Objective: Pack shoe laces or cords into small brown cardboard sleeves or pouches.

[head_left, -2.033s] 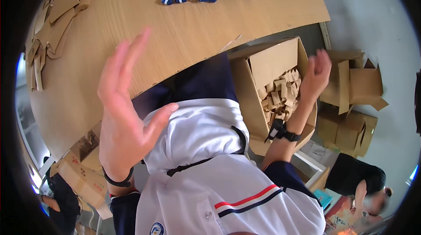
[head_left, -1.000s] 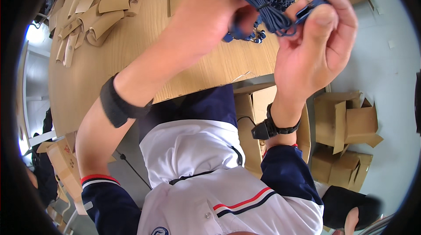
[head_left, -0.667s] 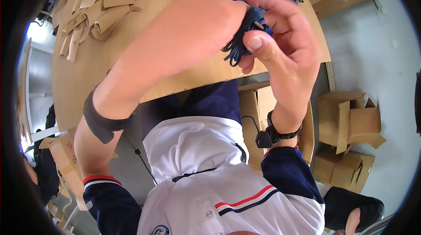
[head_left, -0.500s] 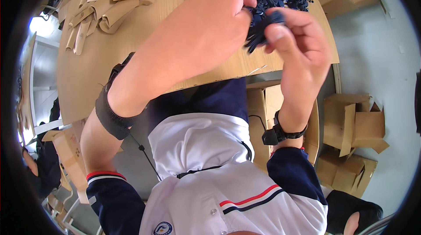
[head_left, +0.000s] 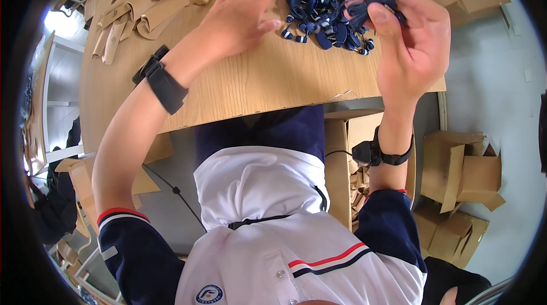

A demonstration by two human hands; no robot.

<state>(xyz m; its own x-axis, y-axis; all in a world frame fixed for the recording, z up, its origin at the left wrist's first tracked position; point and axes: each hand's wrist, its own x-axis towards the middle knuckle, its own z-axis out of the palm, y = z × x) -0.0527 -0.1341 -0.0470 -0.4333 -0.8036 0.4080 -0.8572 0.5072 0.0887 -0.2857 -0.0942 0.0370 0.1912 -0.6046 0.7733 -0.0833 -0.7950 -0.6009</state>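
Observation:
My right hand [head_left: 416, 48] is raised at the right side of the table, thumb and fingers closed on a coiled bundle of dark blue earphones [head_left: 364, 11]. Just beyond and left of it lies a heap of dark blue earphones [head_left: 319, 6] with small shiny ends. Over the table to the left of that heap, my left hand [head_left: 242, 17] is slightly blurred, its fingers apart and nothing in them. Flat brown cardboard sleeves [head_left: 171, 0] are spread in a loose pile at the far left, close beyond my left hand.
The wooden table [head_left: 256, 83] has its near edge before my waist. An open carton [head_left: 339, 162] with brown pieces inside stands under the edge by my right arm. More cartons [head_left: 461, 168] sit on the floor at right. A cable [head_left: 176, 191] hangs at left.
My left hand has let go of the earphone bundle and moved left toward the cardboard sleeves, opening. My right hand has moved slightly right and up, still holding the bundle.

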